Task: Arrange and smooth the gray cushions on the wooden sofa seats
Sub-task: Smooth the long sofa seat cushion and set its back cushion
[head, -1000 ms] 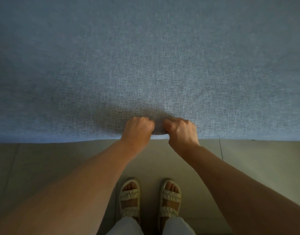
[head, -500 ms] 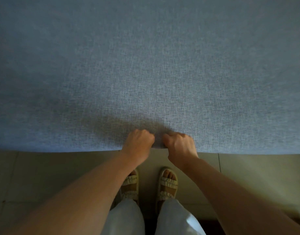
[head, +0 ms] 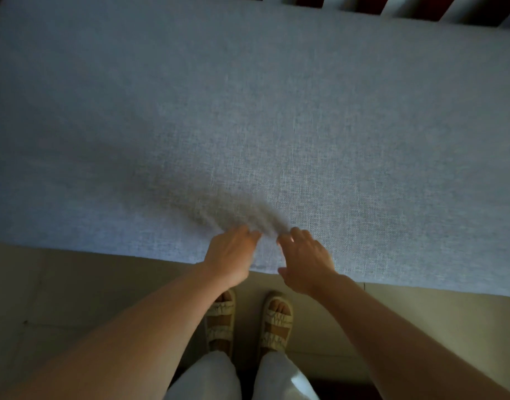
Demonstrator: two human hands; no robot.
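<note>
From the head view, a gray woven cushion (head: 248, 111) fills most of the frame, its near edge running slightly downhill to the right above a pale tiled floor (head: 60, 290). Dark wooden slats (head: 478, 10) show beyond its far edge at top right. The left hand (head: 232, 255) and right hand (head: 304, 259) lie close together at the near edge, fingers loosely spread on rumpled fabric, each grip holding nothing. Beige sandals (head: 220, 321) stand below.
</note>
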